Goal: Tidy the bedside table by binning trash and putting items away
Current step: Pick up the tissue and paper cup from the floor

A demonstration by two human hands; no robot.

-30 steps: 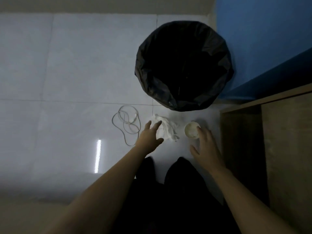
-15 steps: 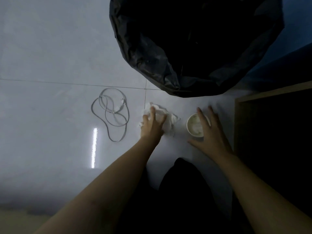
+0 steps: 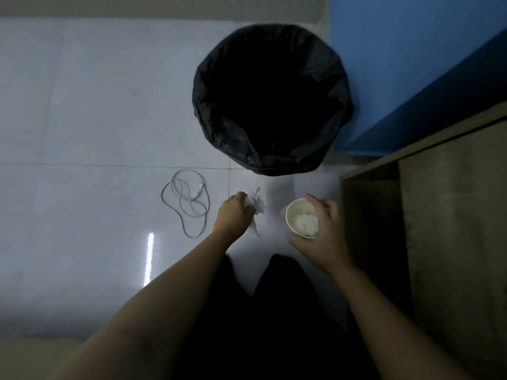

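Head view: floor scene seen from above, dim light, both bare forearms reaching forward.
Left hand [image 3: 233,215]: closed around a crumpled white tissue [image 3: 256,208]; tissue bunched in the fist, loose ends seen sticking out above and below the fingers.
Right hand [image 3: 323,231]: wrapped around a white paper cup [image 3: 300,218], fingers over the far rim, thumb at the near side; cup held upright, mouth facing the camera.
Cup contents: white wadded material seen inside, kind cannot be told.
Bin [image 3: 271,100]: round, lined with a black bag, open top, stood on the floor beyond both hands; inside too dark to be read.
Cable [image 3: 186,204]: white, loosely coiled, laid on the floor left of the left hand, not touched.
Floor [image 3: 96,105]: pale tiles, a bright streak of reflected light near the left forearm.
Wooden furniture [image 3: 452,229]: brown panel at right, just beside the right hand.
Wall [image 3: 397,50]: blue, behind the bin at right.
Legs: dark clothing seen between the forearms.
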